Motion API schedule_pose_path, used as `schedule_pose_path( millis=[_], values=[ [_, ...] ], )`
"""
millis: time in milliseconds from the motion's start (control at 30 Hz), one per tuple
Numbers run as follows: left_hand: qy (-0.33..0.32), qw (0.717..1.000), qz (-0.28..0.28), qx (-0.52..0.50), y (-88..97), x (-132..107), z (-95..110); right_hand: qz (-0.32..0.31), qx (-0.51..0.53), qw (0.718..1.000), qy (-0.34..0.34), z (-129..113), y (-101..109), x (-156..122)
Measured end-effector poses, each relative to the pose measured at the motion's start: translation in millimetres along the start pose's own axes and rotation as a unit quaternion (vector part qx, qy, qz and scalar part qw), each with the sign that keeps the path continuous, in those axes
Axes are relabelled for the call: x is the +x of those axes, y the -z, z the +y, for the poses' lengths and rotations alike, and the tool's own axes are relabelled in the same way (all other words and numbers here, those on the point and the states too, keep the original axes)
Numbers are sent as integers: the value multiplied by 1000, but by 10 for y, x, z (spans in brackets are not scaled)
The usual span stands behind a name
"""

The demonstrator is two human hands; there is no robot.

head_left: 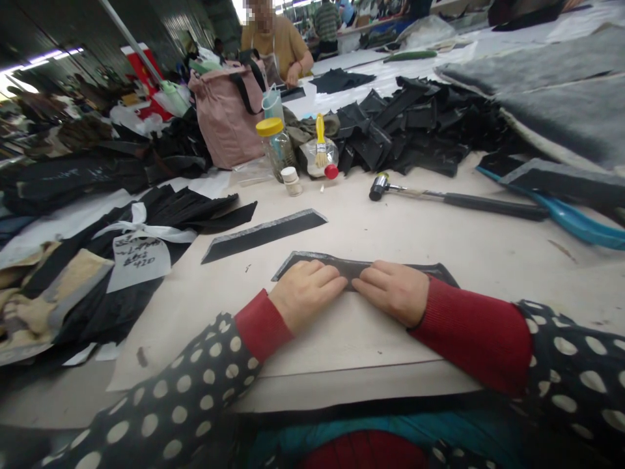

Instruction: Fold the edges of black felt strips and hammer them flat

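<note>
A long dark strip of material [359, 264] lies flat on the table in front of me. My left hand [305, 292] presses its fingers down on the strip's left half, and my right hand [393, 290] presses down on its right half. The fingertips of both hands almost meet at the middle of the strip. Both sets of fingers are held together and bent onto the strip. A second dark strip [263, 234] lies apart, further back and to the left.
A hammer [459, 198] lies to the right, near a blue tool [576, 225]. Jars [278, 146], a small pot [291, 181] and a yellow brush [320, 140] stand behind. Black pieces are piled at back [415, 127] and left [122, 260]. Another person [278, 45] works beyond a pink bag [229, 114].
</note>
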State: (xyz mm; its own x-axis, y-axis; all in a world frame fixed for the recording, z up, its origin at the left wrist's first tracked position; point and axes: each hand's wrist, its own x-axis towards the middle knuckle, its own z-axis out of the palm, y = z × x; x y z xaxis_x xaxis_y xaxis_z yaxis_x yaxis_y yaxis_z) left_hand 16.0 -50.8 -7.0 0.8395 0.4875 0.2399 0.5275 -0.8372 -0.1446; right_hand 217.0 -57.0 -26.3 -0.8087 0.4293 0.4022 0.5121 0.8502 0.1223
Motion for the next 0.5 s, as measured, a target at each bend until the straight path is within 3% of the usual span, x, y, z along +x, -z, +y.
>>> schedule_pose_path(
  millis=[500],
  values=[
    [-13, 999, -22, 29, 5, -10, 52, 15, -16, 1000, -4, -62, -39, -9]
  ],
)
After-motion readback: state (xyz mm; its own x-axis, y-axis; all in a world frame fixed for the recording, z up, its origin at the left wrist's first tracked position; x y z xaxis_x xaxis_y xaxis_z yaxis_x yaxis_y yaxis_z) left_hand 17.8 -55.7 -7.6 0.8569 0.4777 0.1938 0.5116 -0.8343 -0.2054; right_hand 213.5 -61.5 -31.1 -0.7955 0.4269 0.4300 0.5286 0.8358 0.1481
